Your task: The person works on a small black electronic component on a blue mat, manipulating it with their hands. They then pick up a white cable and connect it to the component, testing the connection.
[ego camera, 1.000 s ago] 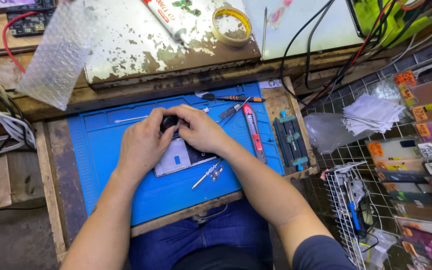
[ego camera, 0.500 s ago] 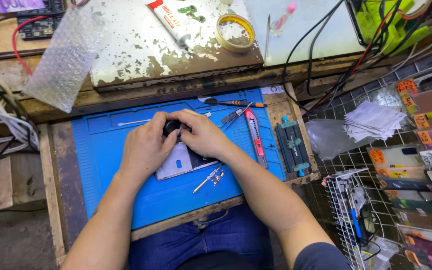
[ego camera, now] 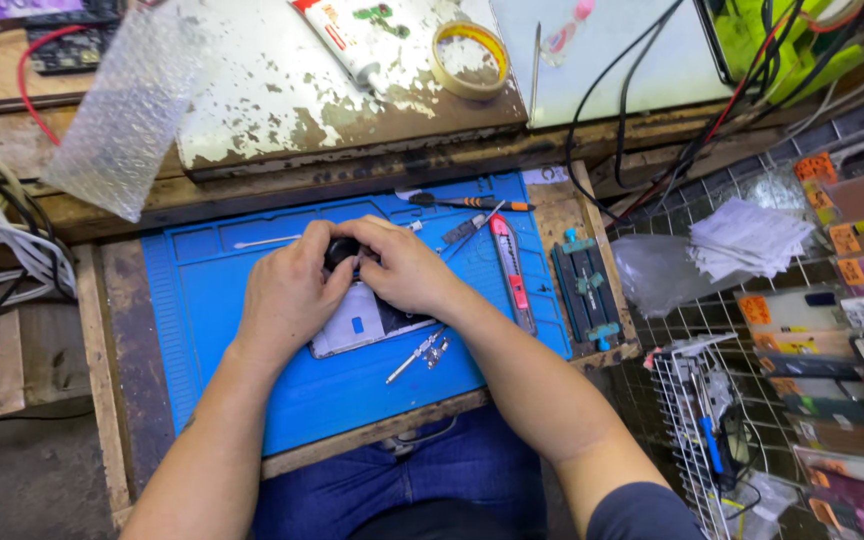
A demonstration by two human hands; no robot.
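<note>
Both hands, left point(ego camera: 287, 300) & right point(ego camera: 402, 270), clench a small black round part point(ego camera: 341, 249) over an opened phone point(ego camera: 362, 322) at mid blue mat point(ego camera: 202, 330) on the counter. Phone looks light, thin, fragile; hold by edges. Wire basket point(ego camera: 697, 420) at 4 o'clock holds tools; tweezers point(ego camera: 417, 355) just beside phone.

1. Light is bright and even, falling from above; colours on the blue work mat point(ego camera: 252, 300) read clearly.
2. Shadows are soft and short, gathering under the left hand point(ego camera: 287, 300) and right hand point(ego camera: 407, 270).
3. The white board point(ego camera: 642, 60) at the top glares slightly.
4. The bench point(ego camera: 352, 180) edges bow with wide-angle distortion.
5. The bottom left corner is dim.
</note>
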